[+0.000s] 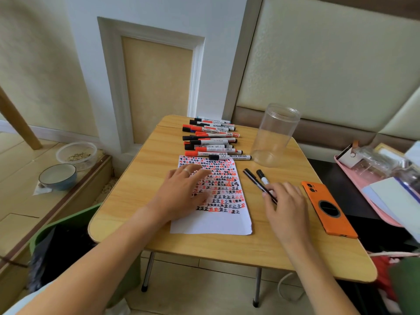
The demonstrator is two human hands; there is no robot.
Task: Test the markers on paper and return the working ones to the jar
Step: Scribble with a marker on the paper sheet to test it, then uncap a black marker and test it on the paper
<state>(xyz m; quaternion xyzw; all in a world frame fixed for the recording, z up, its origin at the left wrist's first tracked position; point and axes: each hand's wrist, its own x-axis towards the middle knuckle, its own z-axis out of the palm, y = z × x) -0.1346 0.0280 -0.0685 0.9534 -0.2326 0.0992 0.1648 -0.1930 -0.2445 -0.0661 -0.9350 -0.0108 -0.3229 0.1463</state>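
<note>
Two markers (261, 185) lying under fingertips of right hand (284, 201) — thin black pen and white-barrelled marker with black cap; fingers curling onto them, firm grip not clear. Left hand (184, 189) lying spread, pressing test paper (218, 214) flat. Row of capped markers (211, 139) waiting beyond left hand; clear jar (276, 135) standing empty beyond right. Step, likely: picking up next marker — next calling for uncapping, scribbling on bare strip near wrist.

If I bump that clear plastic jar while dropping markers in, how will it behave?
The clear plastic jar stands tall, thin-walled and empty, so it is probably light and apt to tip or slide on the smooth wooden table. Being round, it would likely roll once down.
</note>
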